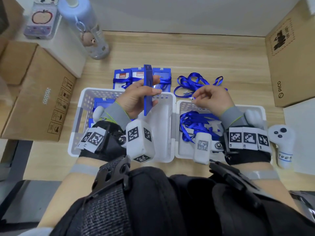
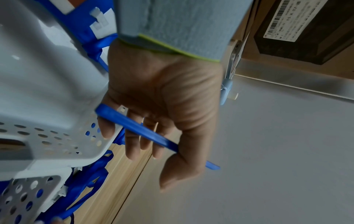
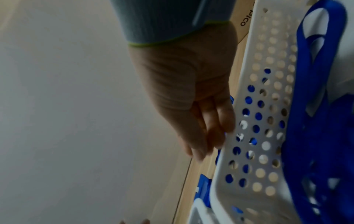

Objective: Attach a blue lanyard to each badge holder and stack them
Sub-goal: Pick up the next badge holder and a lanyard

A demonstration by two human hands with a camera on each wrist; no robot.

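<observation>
My left hand (image 1: pixel 141 97) grips a blue badge holder (image 1: pixel 147 89) edge-on and upright above the left white basket (image 1: pixel 81 120); in the left wrist view the fingers (image 2: pixel 138 136) and thumb curl round that badge holder (image 2: pixel 145 133). My right hand (image 1: pixel 208 97) hovers over the far rim of the right basket (image 1: pixel 187 152), fingertips pinching the white end of a blue lanyard (image 1: pixel 190 82) that lies loose on the table. More blue lanyards (image 1: pixel 196 123) fill the right basket. Three finished badge holders (image 1: pixel 129 77) with lanyards lie in a row behind the left basket.
Cardboard boxes stand at the left (image 1: pixel 37 92) and right (image 1: pixel 293 62) of the wooden table (image 1: pixel 187 51). A lavender water bottle (image 1: pixel 85 26) with a bear charm stands at the back left. A white controller (image 1: pixel 281 142) lies at the right.
</observation>
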